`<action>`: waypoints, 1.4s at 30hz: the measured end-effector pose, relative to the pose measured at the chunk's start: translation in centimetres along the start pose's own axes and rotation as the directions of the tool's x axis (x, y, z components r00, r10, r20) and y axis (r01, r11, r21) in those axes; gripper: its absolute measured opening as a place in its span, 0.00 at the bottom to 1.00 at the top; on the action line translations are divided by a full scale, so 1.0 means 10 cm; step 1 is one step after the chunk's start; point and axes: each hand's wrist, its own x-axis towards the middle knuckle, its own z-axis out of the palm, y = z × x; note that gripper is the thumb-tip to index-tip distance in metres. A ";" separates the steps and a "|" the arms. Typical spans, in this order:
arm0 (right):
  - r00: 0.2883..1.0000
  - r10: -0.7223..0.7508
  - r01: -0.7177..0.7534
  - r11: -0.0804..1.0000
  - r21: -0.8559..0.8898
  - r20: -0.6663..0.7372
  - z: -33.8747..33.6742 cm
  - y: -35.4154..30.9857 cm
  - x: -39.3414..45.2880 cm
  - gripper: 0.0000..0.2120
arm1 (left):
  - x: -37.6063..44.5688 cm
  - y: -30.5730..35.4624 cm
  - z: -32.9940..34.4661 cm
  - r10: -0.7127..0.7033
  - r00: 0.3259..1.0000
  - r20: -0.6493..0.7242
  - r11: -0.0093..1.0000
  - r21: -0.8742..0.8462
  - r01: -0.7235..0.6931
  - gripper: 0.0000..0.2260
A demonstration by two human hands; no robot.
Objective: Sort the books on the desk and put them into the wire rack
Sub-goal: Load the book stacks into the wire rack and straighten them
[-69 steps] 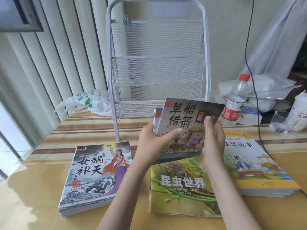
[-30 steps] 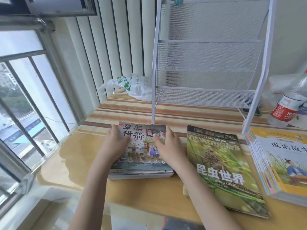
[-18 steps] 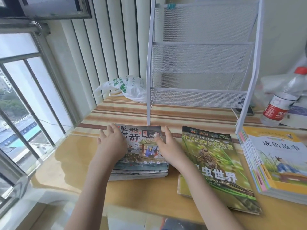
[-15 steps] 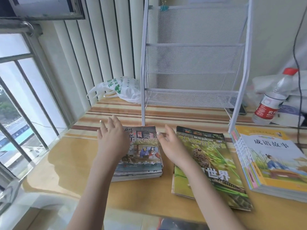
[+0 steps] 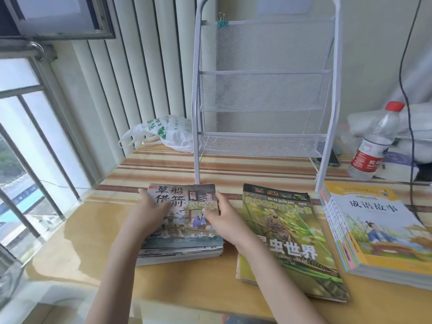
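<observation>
Nearest: both forearms reach in from the bottom edge onto the grey picture-book stack [image 5: 184, 228] at front-left of the worktop [image 5: 93, 235]; left hand [image 5: 149, 211] lies on the stack's left side, fingers curled over the cover and left edge, thumb across the title; right hand [image 5: 221, 215] grips the stack's right edge, thumb on the cover, other fingers round the side; both look clamped on the stack, though whether for squaring or lifting can't be told.

Just right of it, the green insect book [image 5: 287, 242] lies flat, w/ more under it; further right, the yellow story-book stack [image 5: 374, 230], coloured spines fanned on its left.

Behind: wire rack [image 5: 264, 90] stands upright on the striped cloth, all three mesh tiers bare; plastic bag [image 5: 163, 132] to its left, water bottle [image 5: 371, 143] to its right.

Progress, as a judgement: sorting looks about done, 3 piles by series; racking not begun, so most of the task is left; next prob. lift this stack to a tier.

Vs half a sec ago: hands were apart w/ straight fingers, left one off the stack's left side, right one between stack and green book; now both are in on the stack; camera view also shifted.
</observation>
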 end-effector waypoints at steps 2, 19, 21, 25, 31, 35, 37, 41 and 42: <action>1.000 -0.013 0.013 1.000 -0.019 -0.014 0.02 0.00 -0.02 0.31 | 0.01 0.01 0.01 0.022 0.999 -0.027 0.998 -0.053 -0.023 0.38; 0.995 0.042 -0.027 0.986 0.162 -0.086 0.15 0.08 0.06 0.31 | -0.03 -0.37 -0.14 0.079 0.994 0.070 0.841 -0.541 -0.028 0.04; 0.995 0.032 -0.017 0.988 0.155 -0.093 0.17 0.09 0.07 0.31 | -0.05 -0.39 -0.15 0.098 0.992 0.077 0.813 -0.581 -0.036 0.06; 0.993 -0.017 0.035 0.987 0.155 -0.118 0.19 0.10 0.07 0.30 | -0.10 -0.41 -0.15 0.135 0.987 0.082 0.754 -0.655 -0.048 0.07; 0.978 -0.095 0.127 0.978 0.168 -0.187 0.15 0.04 0.02 0.28 | -0.12 -0.35 -0.11 0.159 0.987 -0.031 0.654 -0.746 -0.129 0.11; 0.960 -0.166 0.223 0.941 0.254 -0.227 0.10 -0.01 -0.01 0.27 | -0.15 -0.28 -0.07 0.180 0.978 -0.109 0.577 -0.793 -0.195 0.12; 0.945 -0.201 0.281 0.904 0.321 -0.260 0.10 -0.01 0.01 0.27 | -0.16 -0.26 -0.06 0.202 0.966 -0.162 0.553 -0.795 -0.249 0.13; 0.908 -0.303 0.398 0.840 0.369 -0.290 -0.04 -0.07 0.11 0.33 | -0.19 -0.16 -0.14 0.317 0.898 -0.305 0.441 -0.791 -0.424 0.18; 0.887 -0.355 0.446 0.822 0.355 -0.295 -0.11 -0.11 0.13 0.35 | -0.19 -0.14 -0.18 0.348 0.879 -0.324 0.406 -0.793 -0.454 0.20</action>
